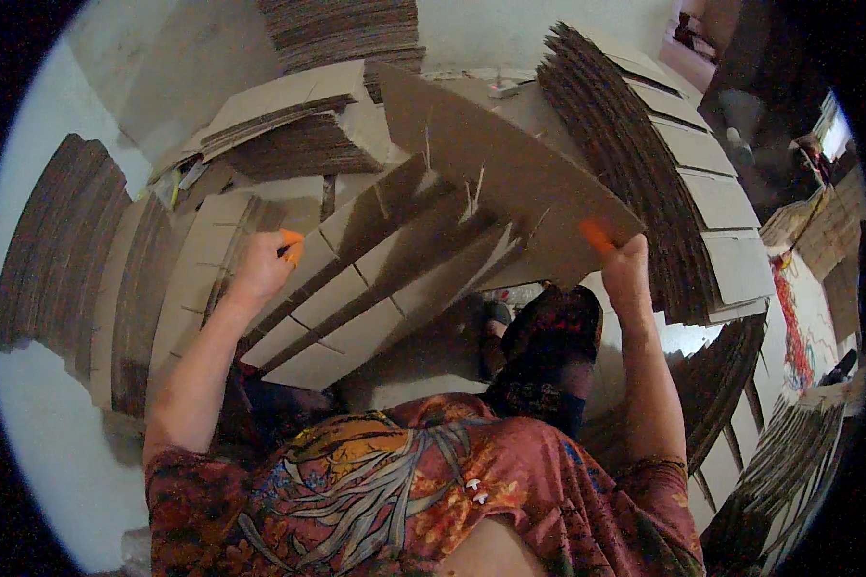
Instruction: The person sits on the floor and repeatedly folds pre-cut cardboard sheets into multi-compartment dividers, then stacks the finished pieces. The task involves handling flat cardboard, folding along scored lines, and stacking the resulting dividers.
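Observation:
My right hand [627, 273], with an orange covering on a finger, is closed on the right corner of a wide brown cardboard sheet [510, 159]. That sheet slants across several slotted cardboard strips [366, 274], which stand side by side and meet its slots. My left hand [267, 264], also with orange on its fingertips, is curled closed beside the leftmost strip. What its fingers hold, if anything, is hidden. Part of the right hand's orange finger is blurred.
Tall stacks of cardboard stand at the left [58, 245], at the back [303, 144] and at the right [635, 163]. More slotted pieces [207, 240] lean near my left arm. Red strands [796, 322] hang or lie at the far right. My legs are below the strips.

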Demonstrator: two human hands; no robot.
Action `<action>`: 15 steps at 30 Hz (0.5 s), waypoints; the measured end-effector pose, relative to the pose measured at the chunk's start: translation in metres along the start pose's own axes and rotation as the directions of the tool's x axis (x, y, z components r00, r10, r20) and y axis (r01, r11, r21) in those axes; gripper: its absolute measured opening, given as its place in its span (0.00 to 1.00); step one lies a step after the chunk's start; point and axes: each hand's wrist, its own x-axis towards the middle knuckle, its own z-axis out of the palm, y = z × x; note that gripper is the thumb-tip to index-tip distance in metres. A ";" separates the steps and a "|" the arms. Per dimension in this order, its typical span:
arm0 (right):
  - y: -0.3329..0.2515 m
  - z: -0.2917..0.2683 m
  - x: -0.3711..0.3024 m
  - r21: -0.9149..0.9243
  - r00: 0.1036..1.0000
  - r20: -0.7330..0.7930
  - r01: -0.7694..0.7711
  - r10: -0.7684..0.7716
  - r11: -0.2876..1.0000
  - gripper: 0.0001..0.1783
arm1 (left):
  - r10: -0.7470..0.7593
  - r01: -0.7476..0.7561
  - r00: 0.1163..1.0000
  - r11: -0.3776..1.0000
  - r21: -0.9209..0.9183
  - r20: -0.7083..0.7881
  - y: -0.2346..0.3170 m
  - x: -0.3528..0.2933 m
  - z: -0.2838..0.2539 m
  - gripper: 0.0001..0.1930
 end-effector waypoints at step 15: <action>0.003 0.017 -0.007 0.182 0.996 0.047 0.066 -0.076 0.981 0.09 | 0.285 -0.291 0.847 0.955 -0.056 0.449 0.166 0.031 0.074 0.14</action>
